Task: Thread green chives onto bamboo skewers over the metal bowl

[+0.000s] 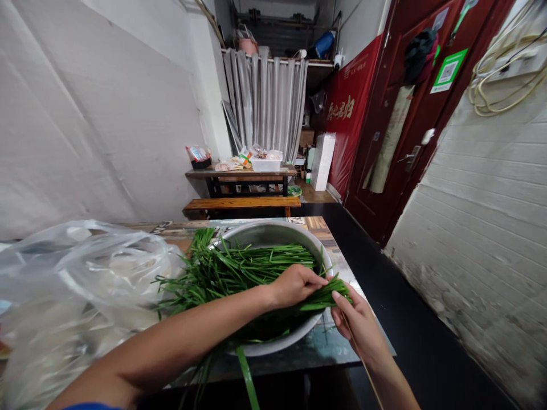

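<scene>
A large metal basin stands on the table, heaped with long green garlic chives that spill over its left rim. My right hand is closed around one end of a bunch of chives at the basin's right rim. From that hand a thin tan string or straw trails down toward me. My left hand reaches across the basin, its thumb and forefinger pinched at the top of the same bunch; its other fingers are curled in. Exactly what lies between those fingertips is partly hidden.
Clear plastic bags fill the table's left side. Beyond the table are a wooden bench and another table with a white tub. A dark red door and a white brick wall stand at right.
</scene>
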`<state>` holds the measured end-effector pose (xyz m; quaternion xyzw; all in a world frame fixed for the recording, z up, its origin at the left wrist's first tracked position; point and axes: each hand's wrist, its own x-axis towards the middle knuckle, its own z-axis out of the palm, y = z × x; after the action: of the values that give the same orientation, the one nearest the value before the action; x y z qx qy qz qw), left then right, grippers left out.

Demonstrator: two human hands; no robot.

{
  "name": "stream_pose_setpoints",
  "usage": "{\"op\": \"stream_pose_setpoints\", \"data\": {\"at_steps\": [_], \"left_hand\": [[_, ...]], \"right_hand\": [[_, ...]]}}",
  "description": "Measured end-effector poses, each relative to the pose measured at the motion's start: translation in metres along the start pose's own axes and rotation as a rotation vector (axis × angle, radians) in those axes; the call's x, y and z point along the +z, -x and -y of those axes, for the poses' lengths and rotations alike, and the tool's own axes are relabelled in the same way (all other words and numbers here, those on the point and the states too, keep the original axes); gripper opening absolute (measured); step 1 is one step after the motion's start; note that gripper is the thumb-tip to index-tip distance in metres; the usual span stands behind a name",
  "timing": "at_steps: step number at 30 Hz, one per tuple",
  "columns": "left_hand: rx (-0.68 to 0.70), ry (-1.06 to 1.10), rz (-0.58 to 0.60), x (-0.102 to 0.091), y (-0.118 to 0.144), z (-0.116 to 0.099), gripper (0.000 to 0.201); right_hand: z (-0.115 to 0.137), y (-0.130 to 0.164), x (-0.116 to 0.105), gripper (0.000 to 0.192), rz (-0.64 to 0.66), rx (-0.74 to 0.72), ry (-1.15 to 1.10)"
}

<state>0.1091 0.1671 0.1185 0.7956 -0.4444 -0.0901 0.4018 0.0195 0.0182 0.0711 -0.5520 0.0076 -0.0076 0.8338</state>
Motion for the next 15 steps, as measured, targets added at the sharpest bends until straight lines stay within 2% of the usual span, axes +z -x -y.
{"op": "stream_pose_setpoints", "data": {"at_steps": [2,4,6,8,11,15], "left_hand": [[0.001,-0.036,0.042,-0.009,0.007,0.000,0.028],[-0.046,-0.114,-0.009,-0.025,0.011,0.005,0.027],[-0.084,-0.233,-0.062,-0.041,0.010,0.016,0.025],[-0.086,-0.349,-0.039,-0.050,0.006,0.030,0.023],[-0.056,-0.477,0.044,-0.048,-0.005,0.050,0.020],[-0.028,-0.625,0.057,-0.031,-0.026,0.062,0.019]], "right_hand": [[0.000,0.008,0.001,0.035,-0.002,-0.011,0.037],[-0.002,0.019,0.002,0.036,-0.011,-0.014,0.085],[-0.006,0.032,0.003,0.038,-0.045,-0.010,0.106],[-0.011,0.044,0.006,0.043,-0.080,-0.010,0.101],[-0.016,0.054,0.011,0.045,-0.096,-0.014,0.095],[-0.014,0.053,0.012,0.038,-0.091,0.014,0.091]]}}
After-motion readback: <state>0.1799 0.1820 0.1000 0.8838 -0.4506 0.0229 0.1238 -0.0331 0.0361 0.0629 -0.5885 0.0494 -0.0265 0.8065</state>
